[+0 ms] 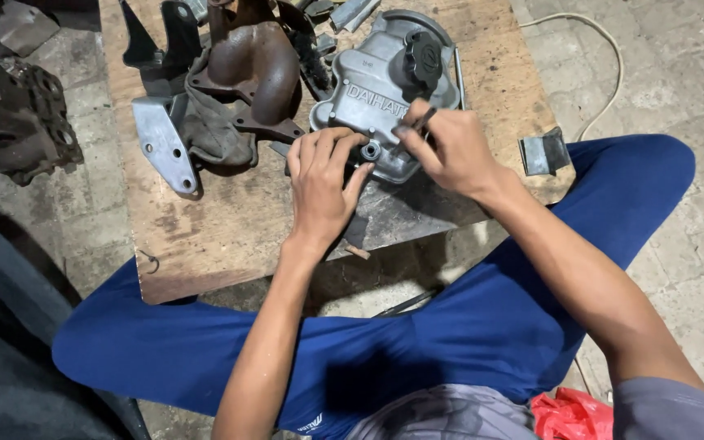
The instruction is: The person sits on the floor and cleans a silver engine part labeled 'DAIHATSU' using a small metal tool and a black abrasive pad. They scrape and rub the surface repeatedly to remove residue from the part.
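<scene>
Two hands meet on the grey cover point(372, 90) lying on the board point(205, 220): the left hand point(319, 183) is palm down, fingers curled together on its near edge; the right hand point(450, 147) pinches a thin dark tool point(424, 121) over it, wrist bent. A rusty manifold point(254, 65) sits left.

The cover point(376, 90) lies on the board point(205, 236), with the rusty pipe point(254, 69) left of it and both hands on its near end.

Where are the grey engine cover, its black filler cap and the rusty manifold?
grey engine cover point(368, 90), head view, on its ribbed top face.
black filler cap point(423, 55), head view, on the cap's round top.
rusty manifold point(258, 65), head view, on its curved brown body.
</scene>
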